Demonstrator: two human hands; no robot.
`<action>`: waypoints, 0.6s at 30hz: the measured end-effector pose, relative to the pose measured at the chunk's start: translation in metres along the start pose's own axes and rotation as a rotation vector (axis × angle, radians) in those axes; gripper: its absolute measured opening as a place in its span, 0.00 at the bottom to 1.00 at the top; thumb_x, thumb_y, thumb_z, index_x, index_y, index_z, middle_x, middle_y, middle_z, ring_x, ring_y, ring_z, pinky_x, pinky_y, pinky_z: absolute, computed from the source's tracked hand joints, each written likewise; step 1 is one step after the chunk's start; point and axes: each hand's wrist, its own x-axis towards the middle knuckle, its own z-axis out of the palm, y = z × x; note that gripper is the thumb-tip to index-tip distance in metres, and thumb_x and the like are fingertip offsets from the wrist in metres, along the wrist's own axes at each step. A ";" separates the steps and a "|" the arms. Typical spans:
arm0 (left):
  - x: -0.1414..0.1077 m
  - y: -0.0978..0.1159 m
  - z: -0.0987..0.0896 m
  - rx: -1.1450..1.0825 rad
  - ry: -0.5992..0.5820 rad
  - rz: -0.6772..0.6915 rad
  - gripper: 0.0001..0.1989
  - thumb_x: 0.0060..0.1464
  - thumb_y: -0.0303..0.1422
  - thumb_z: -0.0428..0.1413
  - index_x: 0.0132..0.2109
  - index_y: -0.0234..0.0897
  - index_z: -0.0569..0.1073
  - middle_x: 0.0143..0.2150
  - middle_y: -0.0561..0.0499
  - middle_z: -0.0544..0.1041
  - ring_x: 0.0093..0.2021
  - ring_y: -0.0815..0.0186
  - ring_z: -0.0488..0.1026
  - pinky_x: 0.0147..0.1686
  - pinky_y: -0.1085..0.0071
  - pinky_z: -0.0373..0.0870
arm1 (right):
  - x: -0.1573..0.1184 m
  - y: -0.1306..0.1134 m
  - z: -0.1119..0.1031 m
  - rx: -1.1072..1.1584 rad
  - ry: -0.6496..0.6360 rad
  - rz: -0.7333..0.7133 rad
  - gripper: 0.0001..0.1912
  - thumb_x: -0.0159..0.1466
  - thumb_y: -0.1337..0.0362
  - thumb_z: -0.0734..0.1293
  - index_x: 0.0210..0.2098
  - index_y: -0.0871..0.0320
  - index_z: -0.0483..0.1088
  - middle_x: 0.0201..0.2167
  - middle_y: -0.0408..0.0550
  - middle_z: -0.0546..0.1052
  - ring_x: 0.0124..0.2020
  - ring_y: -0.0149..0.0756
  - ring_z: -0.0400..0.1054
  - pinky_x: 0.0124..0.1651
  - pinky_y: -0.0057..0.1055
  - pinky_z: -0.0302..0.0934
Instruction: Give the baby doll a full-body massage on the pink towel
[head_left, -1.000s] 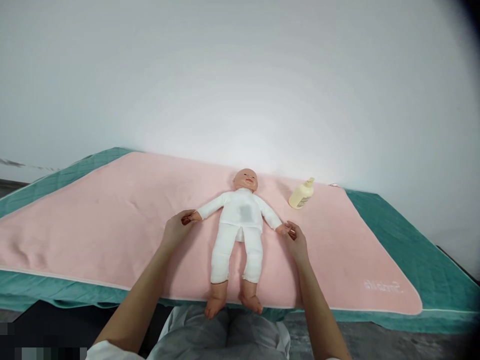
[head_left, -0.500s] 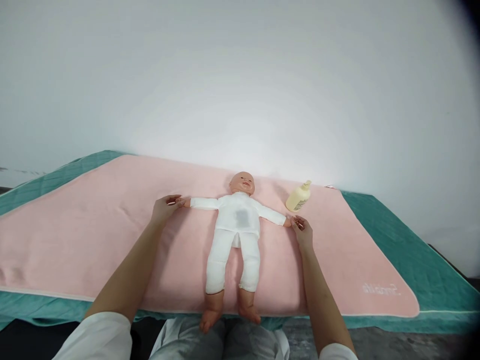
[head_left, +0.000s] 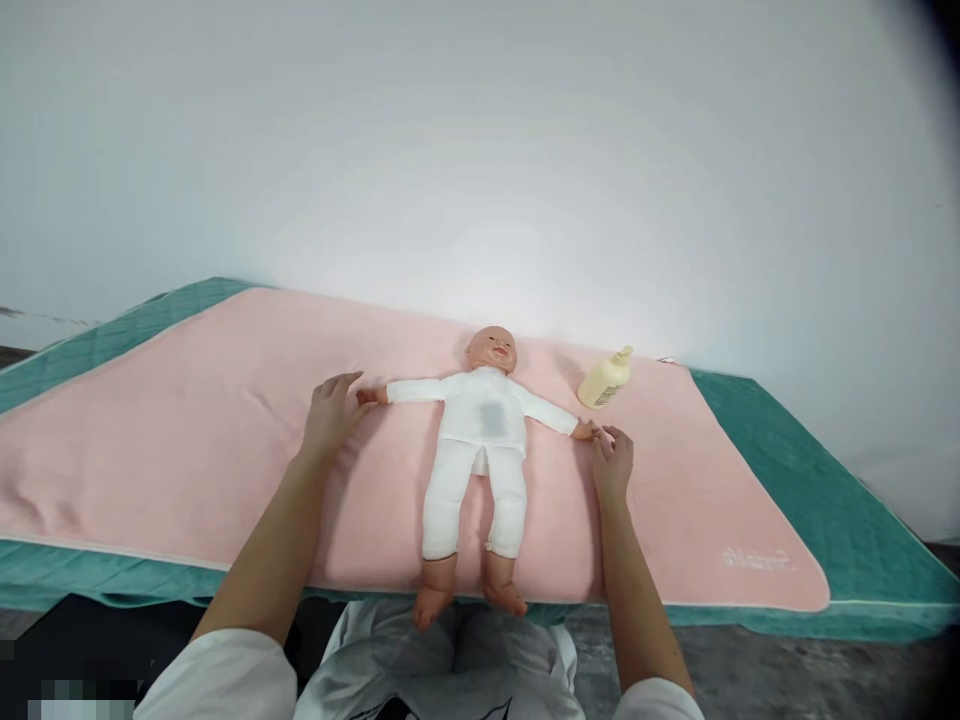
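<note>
Filling the background is a pale wall [head_left: 480, 150], and up against it sits the bed [head_left: 795, 450] with its green cover. Across that goes a pink blanket [head_left: 697, 520], probably laid there as a soft, clean layer. And here's the doll [head_left: 465, 410], face up in the middle, head towards the wall, feet poking over the near edge, likely to keep it within easy reach. Both its arms are stretched wide, which leaves the chest uncovered. The left forearm [head_left: 266, 545] and right forearm [head_left: 637, 590] come in from the near side, angled forward around the doll. Beyond its outstretched left arm, a yellow pump bottle [head_left: 604, 382] rests on the blanket, well away from the legs. Left hand [head_left: 328, 415]: palm lowered, fingers spread loosely around the doll's hand. Right hand [head_left: 615, 468]: wrist bent inward, fingers curled, tips at the doll's other hand; whether they're pinching it, I can't tell.
</note>
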 end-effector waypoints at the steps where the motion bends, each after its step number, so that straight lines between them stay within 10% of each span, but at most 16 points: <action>1: -0.005 0.002 -0.001 0.035 0.021 0.048 0.25 0.51 0.39 0.57 0.56 0.37 0.69 0.58 0.41 0.68 0.61 0.49 0.61 0.59 0.56 0.61 | -0.002 0.000 -0.001 -0.020 -0.005 -0.016 0.21 0.61 0.56 0.60 0.50 0.60 0.66 0.54 0.59 0.68 0.57 0.46 0.60 0.57 0.44 0.58; 9: -0.065 0.027 -0.005 -0.006 -0.066 -0.141 0.16 0.57 0.37 0.51 0.50 0.36 0.70 0.46 0.44 0.74 0.38 0.61 0.73 0.38 0.65 0.72 | -0.002 -0.002 0.006 -0.119 -0.097 0.085 0.33 0.57 0.47 0.63 0.55 0.63 0.63 0.52 0.64 0.72 0.57 0.54 0.61 0.57 0.48 0.55; 18: -0.177 0.056 -0.023 0.014 -0.377 0.795 0.34 0.52 0.44 0.60 0.64 0.49 0.62 0.65 0.45 0.63 0.63 0.50 0.61 0.58 0.56 0.65 | 0.004 0.006 0.010 0.020 -0.112 0.145 0.34 0.58 0.50 0.64 0.58 0.64 0.62 0.49 0.61 0.76 0.48 0.45 0.72 0.48 0.38 0.64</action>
